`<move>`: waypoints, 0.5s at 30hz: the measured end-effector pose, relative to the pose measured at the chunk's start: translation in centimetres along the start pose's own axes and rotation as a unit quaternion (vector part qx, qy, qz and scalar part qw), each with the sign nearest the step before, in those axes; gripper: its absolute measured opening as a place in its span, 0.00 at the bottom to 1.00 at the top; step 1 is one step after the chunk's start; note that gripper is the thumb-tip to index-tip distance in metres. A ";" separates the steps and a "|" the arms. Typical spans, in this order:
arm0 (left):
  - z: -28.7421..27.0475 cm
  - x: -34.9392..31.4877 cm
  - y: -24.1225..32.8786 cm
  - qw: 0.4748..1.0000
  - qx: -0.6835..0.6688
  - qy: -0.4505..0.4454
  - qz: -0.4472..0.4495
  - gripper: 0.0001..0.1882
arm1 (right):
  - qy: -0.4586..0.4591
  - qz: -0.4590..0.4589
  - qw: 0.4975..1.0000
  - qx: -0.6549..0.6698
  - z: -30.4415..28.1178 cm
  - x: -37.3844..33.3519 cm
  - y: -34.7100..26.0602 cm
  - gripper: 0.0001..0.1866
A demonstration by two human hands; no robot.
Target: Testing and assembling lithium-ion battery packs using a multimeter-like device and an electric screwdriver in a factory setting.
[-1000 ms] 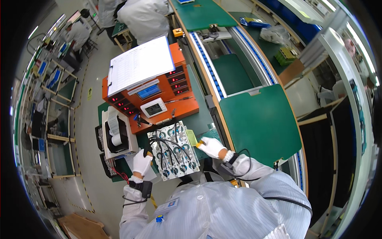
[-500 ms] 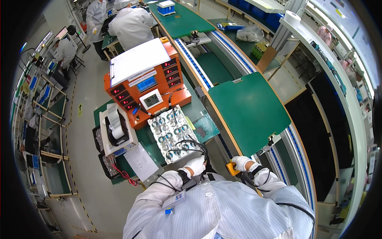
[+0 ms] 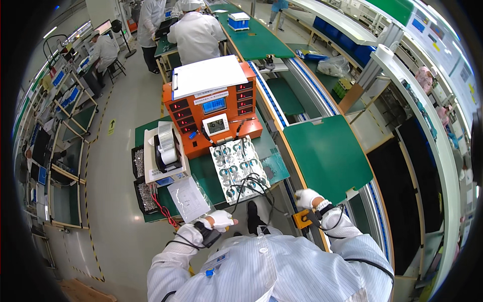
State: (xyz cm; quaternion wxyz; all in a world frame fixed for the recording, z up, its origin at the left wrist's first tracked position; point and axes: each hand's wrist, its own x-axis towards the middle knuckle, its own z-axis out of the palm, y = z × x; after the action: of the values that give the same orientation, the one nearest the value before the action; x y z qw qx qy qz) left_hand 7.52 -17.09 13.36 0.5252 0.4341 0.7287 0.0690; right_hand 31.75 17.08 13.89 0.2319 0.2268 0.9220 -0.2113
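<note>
My left hand [image 3: 221, 220], in a white glove, is open in front of the green bench. Its fingers point right, and no object shows in them. My right hand [image 3: 308, 199], also gloved, is beside the wooden-edged conveyor, its fingers loosely bent and apart with nothing visible in them. Just below it, a yellow-orange box [image 3: 302, 219] sits at the conveyor edge. Black cables [image 3: 254, 186] lie loosely across a white tray [image 3: 216, 160] of round, teal-ringed parts. Behind the tray stands an orange tester [image 3: 193, 148] with red displays and a small clock.
A label dispenser [image 3: 151, 168], paper sheet [image 3: 187, 199] and dark bins [image 3: 146, 197] of small metal parts occupy the bench's left side. A green board [image 3: 327, 156] lies across the conveyor at right. Co-workers in white coats [image 3: 195, 35] are at a far bench.
My left hand has let go of the black cables and moved left. My right hand has come off the yellow-orange box and risen slightly. The view has shifted, so the bench appears further right.
</note>
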 end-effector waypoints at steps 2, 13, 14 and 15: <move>-3.7 -2.3 0.0 0.959 -0.283 0.007 0.019 0.20 | 0.074 -0.036 0.996 0.038 -4.2 3.1 -3.1 0.19; -19.9 7.5 -4.0 0.702 -0.336 0.628 -0.026 0.22 | 0.171 -0.152 0.954 0.194 -16.2 23.7 -14.0 0.25; -20.3 8.4 -4.5 0.689 -0.327 0.646 -0.016 0.22 | 0.148 -0.157 0.958 0.189 -16.8 23.9 -15.2 0.26; -21.2 9.2 -4.8 0.698 -0.296 0.652 -0.029 0.22 | 0.168 -0.162 0.952 0.199 -16.7 24.4 -15.4 0.26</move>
State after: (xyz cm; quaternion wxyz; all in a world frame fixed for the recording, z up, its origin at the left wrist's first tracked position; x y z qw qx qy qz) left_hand -13.31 -5.96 13.51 0.0215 0.0815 0.8429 0.5314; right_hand -1.04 20.76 18.92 -0.0142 0.1478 0.9112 -0.3843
